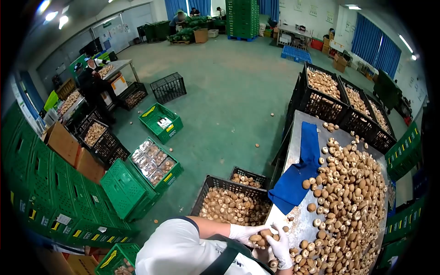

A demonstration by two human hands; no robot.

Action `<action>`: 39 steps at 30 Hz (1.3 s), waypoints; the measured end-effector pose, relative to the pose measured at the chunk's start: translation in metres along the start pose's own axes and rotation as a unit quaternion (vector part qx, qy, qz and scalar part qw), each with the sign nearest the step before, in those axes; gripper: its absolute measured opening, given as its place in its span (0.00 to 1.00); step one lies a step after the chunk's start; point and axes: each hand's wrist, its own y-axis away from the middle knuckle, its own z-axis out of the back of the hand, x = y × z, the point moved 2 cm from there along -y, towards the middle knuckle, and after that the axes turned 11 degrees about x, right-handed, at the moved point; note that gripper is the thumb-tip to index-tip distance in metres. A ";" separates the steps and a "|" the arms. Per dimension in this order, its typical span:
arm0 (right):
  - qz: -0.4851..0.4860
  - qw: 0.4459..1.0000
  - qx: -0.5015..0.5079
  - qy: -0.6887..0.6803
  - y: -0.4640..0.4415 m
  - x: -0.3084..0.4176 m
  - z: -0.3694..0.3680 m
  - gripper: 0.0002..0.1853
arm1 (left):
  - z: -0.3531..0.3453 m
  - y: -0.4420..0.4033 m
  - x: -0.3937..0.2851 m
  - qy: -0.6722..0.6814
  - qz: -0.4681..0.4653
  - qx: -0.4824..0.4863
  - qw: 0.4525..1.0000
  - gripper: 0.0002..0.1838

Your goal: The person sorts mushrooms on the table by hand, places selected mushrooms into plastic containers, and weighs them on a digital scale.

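Note:
Both hands wear white gloves and meet at the near left edge of the metal table (pixel 298 231). My left hand (pixel 245 233) is closed around a few brown mushrooms (pixel 257 239). On the right side of these mushrooms, my right hand (pixel 279 247) has its fingers bent against them. A large heap of mushrooms (pixel 350 183) covers much of the table. Beside the heap lies a blue cloth (pixel 293 178), draped over the table's left edge. Just left of the table, a black crate (pixel 197 201) full of mushrooms stands on the floor.
Black crates of mushrooms (pixel 323 98) line the table's far end. Green crates (pixel 59 206) are stacked at the left; one crate (pixel 170 176) holds packed trays. An empty black crate (pixel 168 88) lies on the green floor. People (pixel 89 82) stand at tables far left.

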 end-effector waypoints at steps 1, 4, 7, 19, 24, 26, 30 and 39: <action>0.019 0.999 -0.025 -0.010 -0.003 0.005 -0.001 0.27 | -0.005 0.009 -0.006 -0.017 -0.031 0.016 0.999 0.29; 0.037 0.994 -0.093 -0.043 -0.013 -0.021 0.004 0.24 | 0.010 0.024 -0.042 -0.007 -0.155 -0.023 0.988 0.27; 0.048 0.981 -0.149 -0.119 -0.009 -0.024 0.008 0.23 | -0.008 0.087 -0.106 -0.020 -0.294 -0.026 0.955 0.26; -0.025 0.964 -0.236 -0.116 0.031 -0.065 0.037 0.22 | -0.153 0.349 -0.261 -0.262 -0.688 -0.037 0.676 0.25; -0.059 0.961 -0.233 -0.133 0.042 -0.045 0.029 0.22 | -0.205 0.393 -0.255 -0.286 -0.749 -0.014 0.597 0.26; 0.010 0.965 -0.257 -0.052 0.033 -0.100 0.034 0.22 | -0.207 0.380 -0.245 -0.349 -0.739 -0.041 0.575 0.29; -0.016 0.966 -0.247 -0.079 0.039 -0.077 0.033 0.21 | -0.161 0.312 -0.221 -0.371 -0.659 -0.040 0.654 0.29; -0.002 0.949 -0.290 -0.125 0.034 -0.064 0.029 0.21 | -0.038 0.097 -0.082 -0.022 -0.298 0.137 0.944 0.27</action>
